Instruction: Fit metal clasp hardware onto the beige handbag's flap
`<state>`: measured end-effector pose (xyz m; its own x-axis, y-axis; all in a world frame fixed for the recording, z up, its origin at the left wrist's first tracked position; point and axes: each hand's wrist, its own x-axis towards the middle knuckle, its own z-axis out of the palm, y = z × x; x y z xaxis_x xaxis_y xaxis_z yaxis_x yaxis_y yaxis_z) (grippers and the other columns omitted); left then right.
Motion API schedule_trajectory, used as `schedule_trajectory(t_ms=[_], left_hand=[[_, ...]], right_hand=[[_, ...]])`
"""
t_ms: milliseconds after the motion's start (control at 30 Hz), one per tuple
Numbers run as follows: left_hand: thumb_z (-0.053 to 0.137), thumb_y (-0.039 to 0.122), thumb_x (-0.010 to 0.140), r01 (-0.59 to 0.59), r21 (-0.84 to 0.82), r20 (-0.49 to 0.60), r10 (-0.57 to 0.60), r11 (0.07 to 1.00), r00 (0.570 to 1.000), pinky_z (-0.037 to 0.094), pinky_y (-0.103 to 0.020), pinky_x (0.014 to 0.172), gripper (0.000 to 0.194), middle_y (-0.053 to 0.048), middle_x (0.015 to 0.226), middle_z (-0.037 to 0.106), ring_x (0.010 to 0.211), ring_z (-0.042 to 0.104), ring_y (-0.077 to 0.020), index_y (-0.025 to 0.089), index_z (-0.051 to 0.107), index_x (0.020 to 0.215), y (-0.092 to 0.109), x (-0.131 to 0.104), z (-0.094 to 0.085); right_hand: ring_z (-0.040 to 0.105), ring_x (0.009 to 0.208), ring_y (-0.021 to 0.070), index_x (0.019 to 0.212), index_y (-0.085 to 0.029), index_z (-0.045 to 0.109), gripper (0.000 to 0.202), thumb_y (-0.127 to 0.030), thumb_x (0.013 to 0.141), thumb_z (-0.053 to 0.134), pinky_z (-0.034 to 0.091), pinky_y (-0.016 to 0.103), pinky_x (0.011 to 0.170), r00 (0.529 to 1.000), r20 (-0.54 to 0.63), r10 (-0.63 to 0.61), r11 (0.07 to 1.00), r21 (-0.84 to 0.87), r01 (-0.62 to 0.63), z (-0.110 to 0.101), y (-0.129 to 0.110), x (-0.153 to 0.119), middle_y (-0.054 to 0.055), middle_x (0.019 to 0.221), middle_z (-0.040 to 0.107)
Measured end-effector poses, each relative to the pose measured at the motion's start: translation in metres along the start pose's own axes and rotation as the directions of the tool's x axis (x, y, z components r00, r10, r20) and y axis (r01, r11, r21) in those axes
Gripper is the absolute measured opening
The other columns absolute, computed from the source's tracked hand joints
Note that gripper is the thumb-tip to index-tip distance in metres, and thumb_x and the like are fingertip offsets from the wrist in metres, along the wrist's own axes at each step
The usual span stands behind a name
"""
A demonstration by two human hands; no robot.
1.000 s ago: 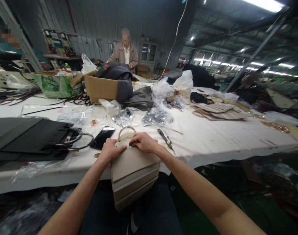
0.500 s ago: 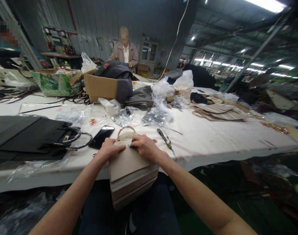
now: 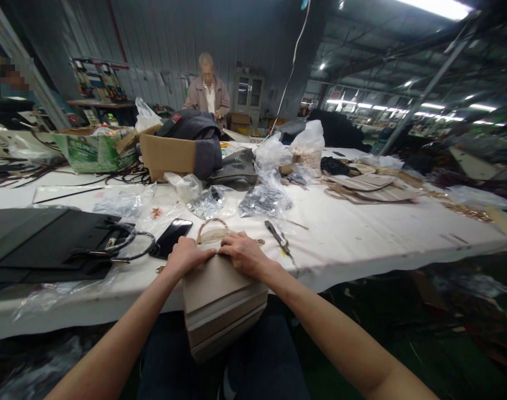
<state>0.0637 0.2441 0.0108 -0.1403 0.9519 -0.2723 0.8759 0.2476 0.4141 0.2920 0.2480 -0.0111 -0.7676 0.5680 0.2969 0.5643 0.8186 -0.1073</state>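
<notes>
A beige handbag (image 3: 222, 286) leans at the table's front edge, its lower end over my lap and its round handle (image 3: 212, 221) lying on the table side. My left hand (image 3: 190, 256) grips the bag's upper edge on the left, thumb pointing inward along it. Close beside it, my right hand (image 3: 243, 254) is closed over the same edge, fingers bent near the middle. The two hands almost meet there, and what lies under the fingertips is hidden.
Left of the bag lie a phone (image 3: 172, 238) and a black handbag (image 3: 49, 244). Thread snips (image 3: 278, 238) lie to the right. Plastic bags (image 3: 266, 201), a cardboard box (image 3: 168, 155) and flat beige bag pieces (image 3: 370, 189) are farther back. A person (image 3: 207, 94) stands behind the table.
My fingers have closed in over the middle of the bag's edge, covering a small shiny spot seen there before. The whole view has shifted slightly.
</notes>
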Motion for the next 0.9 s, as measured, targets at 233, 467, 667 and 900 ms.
schedule_trajectory(t_ms=[233, 467, 667, 900], left_hand=[[0.074, 0.072, 0.084, 0.003, 0.085, 0.078, -0.01, 0.996, 0.997, 0.058, -0.038, 0.098, 0.084, -0.031, 0.144, 0.068, 0.138, 0.066, -0.0452, 0.003, 0.071, 0.133, 0.007, -0.004, -0.008], [0.074, 0.072, 0.08, -0.016, 0.149, 0.045, 0.009, 0.989, 0.999, 0.057, -0.046, 0.105, 0.093, -0.035, 0.148, 0.064, 0.136, 0.066, -0.0492, 0.001, 0.07, 0.138, 0.003, 0.008, 0.002], [0.078, 0.068, 0.076, 0.018, 0.132, 0.036, -0.023, 0.991, 0.999, 0.056, -0.05, 0.107, 0.095, -0.037, 0.15, 0.062, 0.136, 0.065, -0.051, 0.0, 0.067, 0.142, 0.004, 0.016, 0.005], [0.077, 0.069, 0.079, 0.051, 0.071, 0.05, -0.055, 0.996, 0.997, 0.056, -0.047, 0.111, 0.094, -0.035, 0.16, 0.055, 0.141, 0.062, -0.0487, 0.001, 0.067, 0.143, 0.006, -0.001, -0.005]], right_hand=[[0.062, 0.111, 0.0249, 0.118, -0.021, 0.083, 0.029, -0.004, 0.108, 0.061, 0.042, 0.04, 0.099, 0.997, -0.08, -0.001, 0.999, 0.049, 0.005, 0.011, 0.003, -0.006, 0.007, 0.116, 0.075], [0.062, 0.107, 0.0251, 0.114, -0.02, 0.082, 0.027, -0.004, 0.107, 0.061, 0.045, 0.038, 0.098, 0.997, -0.071, -0.017, 0.999, 0.034, 0.019, 0.006, 0.0, -0.006, 0.008, 0.113, 0.074], [0.062, 0.106, 0.0246, 0.119, -0.02, 0.082, 0.028, -0.007, 0.109, 0.059, 0.046, 0.037, 0.096, 0.997, -0.068, -0.026, 1.0, -0.004, 0.026, 0.007, 0.001, -0.008, 0.008, 0.112, 0.073], [0.061, 0.109, 0.0245, 0.118, -0.02, 0.083, 0.03, -0.005, 0.108, 0.059, 0.045, 0.037, 0.098, 0.994, -0.106, -0.004, 0.999, 0.044, 0.009, 0.013, 0.001, -0.01, 0.009, 0.116, 0.073]])
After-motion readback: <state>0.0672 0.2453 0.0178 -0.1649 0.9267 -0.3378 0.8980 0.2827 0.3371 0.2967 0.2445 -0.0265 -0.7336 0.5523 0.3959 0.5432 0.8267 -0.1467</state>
